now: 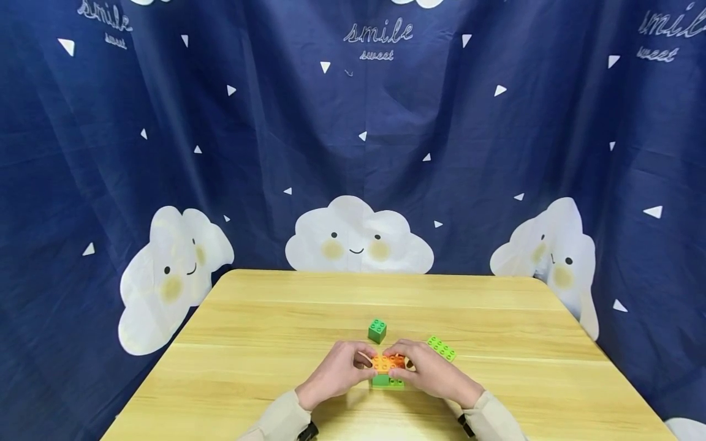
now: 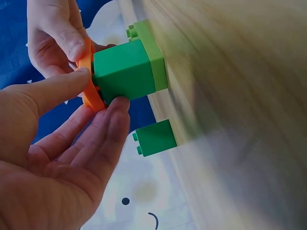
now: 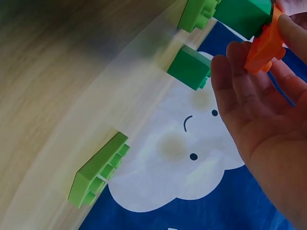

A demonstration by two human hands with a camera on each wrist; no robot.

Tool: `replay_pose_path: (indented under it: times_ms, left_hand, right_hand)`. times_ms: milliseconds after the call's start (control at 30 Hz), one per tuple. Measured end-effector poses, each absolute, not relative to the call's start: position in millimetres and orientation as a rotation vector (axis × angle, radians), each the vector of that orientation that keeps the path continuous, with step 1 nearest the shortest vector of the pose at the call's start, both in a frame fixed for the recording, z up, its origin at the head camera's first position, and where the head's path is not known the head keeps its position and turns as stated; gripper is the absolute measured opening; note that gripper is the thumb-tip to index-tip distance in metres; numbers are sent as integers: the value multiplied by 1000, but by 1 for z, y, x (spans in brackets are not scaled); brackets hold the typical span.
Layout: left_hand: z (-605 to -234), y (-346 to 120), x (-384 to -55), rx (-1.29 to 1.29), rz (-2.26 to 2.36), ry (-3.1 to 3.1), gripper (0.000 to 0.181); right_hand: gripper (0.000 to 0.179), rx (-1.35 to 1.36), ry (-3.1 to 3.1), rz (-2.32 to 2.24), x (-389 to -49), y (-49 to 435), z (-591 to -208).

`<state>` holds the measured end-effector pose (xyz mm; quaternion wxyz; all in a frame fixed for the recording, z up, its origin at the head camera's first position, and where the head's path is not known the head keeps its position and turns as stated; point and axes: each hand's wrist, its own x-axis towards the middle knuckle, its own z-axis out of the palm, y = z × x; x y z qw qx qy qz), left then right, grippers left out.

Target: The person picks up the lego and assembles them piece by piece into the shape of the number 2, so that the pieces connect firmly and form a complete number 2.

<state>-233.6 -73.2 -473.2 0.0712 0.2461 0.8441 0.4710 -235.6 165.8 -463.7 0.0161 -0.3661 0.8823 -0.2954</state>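
Observation:
An orange studded brick lies across the top of a green block, which stands on a flat light-green brick at the table's front middle. My left hand pinches the left end of the orange brick between thumb and fingers. On the other end, my right hand grips it with the thumb in front and the fingers behind. In the right wrist view the orange brick overhangs the green block on the right hand's side, with light-green studs below.
Behind the stack stands a loose green block, studs up. A light-green brick with several studs lies just beyond the right hand. The wooden table ends at a dark blue curtain with cloud prints.

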Motion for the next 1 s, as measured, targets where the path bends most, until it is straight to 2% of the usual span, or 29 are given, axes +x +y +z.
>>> replay_pose_path:
  times_ms: [1000]
  left_hand:
    - [-474,-73,-231,740,1449,2499,22]
  right_hand:
    - [23,-1128,2747,-943,-234,163,-464]
